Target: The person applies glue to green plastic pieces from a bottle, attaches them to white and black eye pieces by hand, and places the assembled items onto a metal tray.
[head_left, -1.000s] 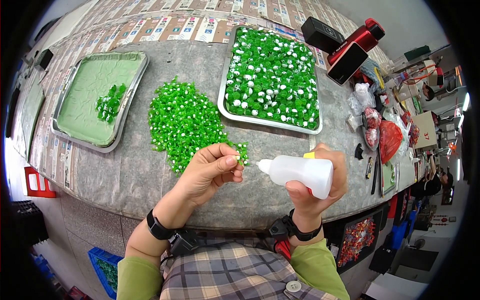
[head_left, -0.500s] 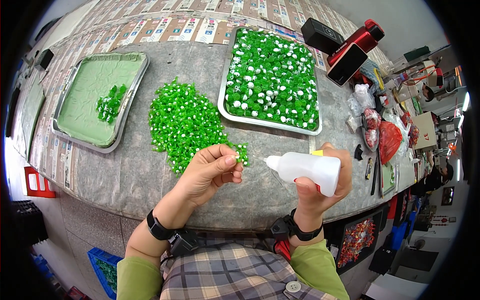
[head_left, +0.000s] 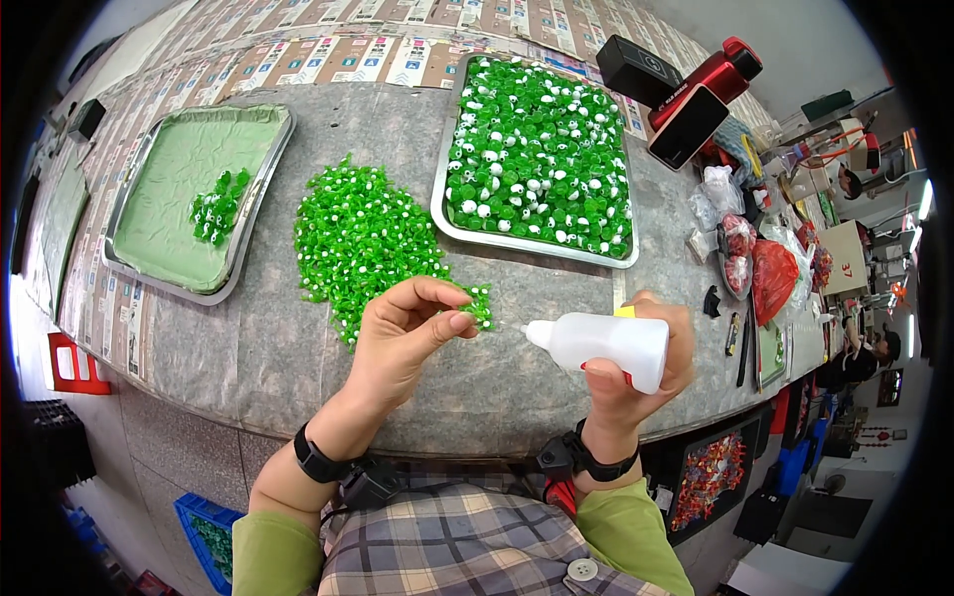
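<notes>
At the near surface edge, left hand (head_left: 402, 333) pinches a tiny, light green bead (head_left: 478, 319); right hand (head_left: 636, 358) clamps the soft white squeeze bottle (head_left: 599, 344) mid-body, likely deforms.

Illumination was bright, even and diffuse, apparently from overhead; shadows under the hands were faint and soft-edged. The grey stone-topped worktable (head_left: 517, 387) was well exposed, without harsh glare. Mild sheen showed on the rectangular metal tray of green and white beads (head_left: 449, 230) along its rim. Fisheye distortion bent the table's edges strongly toward the frame's rim, and a black vignette filled the corners. Centre focus was sharp; small peripheral objects at right were compressed and indistinct.
</notes>
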Motion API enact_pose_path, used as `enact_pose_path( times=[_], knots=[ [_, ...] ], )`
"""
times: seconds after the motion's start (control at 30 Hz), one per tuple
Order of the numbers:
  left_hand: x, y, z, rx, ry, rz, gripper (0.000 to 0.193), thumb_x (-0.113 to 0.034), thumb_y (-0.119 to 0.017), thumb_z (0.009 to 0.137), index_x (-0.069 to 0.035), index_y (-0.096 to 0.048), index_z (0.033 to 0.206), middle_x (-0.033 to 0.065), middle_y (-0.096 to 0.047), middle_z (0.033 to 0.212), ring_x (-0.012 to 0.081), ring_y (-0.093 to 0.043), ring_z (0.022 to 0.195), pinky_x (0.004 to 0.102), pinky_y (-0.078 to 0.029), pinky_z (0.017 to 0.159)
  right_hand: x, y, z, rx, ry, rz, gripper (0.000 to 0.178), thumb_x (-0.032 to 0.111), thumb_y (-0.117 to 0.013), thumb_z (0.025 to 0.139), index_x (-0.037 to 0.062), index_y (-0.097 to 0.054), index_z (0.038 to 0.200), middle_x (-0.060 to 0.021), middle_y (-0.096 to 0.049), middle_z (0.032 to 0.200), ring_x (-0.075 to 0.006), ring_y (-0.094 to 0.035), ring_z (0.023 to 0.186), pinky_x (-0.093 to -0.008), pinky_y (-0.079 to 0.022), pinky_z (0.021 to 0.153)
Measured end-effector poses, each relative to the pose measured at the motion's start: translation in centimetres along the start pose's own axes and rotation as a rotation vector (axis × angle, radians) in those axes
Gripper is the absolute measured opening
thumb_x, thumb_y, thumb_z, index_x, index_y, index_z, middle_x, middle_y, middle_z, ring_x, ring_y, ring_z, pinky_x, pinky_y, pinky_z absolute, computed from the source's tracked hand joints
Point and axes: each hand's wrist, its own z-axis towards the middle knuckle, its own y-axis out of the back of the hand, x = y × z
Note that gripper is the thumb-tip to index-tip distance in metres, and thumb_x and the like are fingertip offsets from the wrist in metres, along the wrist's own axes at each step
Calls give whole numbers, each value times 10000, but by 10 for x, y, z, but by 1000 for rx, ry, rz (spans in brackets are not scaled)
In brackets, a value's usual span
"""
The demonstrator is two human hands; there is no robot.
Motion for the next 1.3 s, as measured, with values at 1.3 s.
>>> enact_pose_path(
  times=[1.3],
  knots=[
    [-2, 1, 1, -96, 161, -55, 120, -86, -589, 764, -30, -554, 864, 29, -577, 753, 104, -550, 671, 252, -481, 647, -66, 63, 13, -122, -261, -686, 281, 61, -620, 704, -8, -500, 949, -83, -571, 856, -138, -530, 733, -247, -419, 649]
  ],
)
